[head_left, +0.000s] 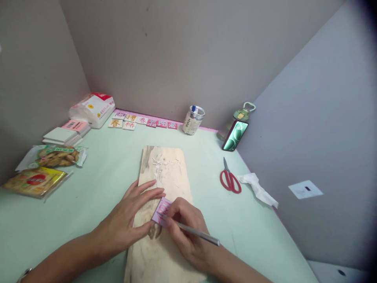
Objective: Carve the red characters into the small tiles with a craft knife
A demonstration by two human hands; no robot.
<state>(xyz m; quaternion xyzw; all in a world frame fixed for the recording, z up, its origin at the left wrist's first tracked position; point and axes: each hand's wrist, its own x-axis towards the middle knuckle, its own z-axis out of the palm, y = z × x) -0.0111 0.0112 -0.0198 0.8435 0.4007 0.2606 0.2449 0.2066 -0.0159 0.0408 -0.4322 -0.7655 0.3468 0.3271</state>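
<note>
Pink block (161, 209), a small square piece, sits on the wooden board (165, 173) near the front middle of the table (103, 184). Left hand (129, 214) lies flat with fingers spread and straight, fingertips pressing the block's upper edge to pin it down. Right hand (185, 228) is closed around a thin silver carving knife (194, 232), pen-style, tip on the block's face. Pale shavings (165, 163) are scattered further up the board. Off to the right you've got red scissors (229, 181) and a crumpled tissue (257, 188), with a phone (235, 135) propped against the wall. Snack packets (44, 169) lie far left.
</note>
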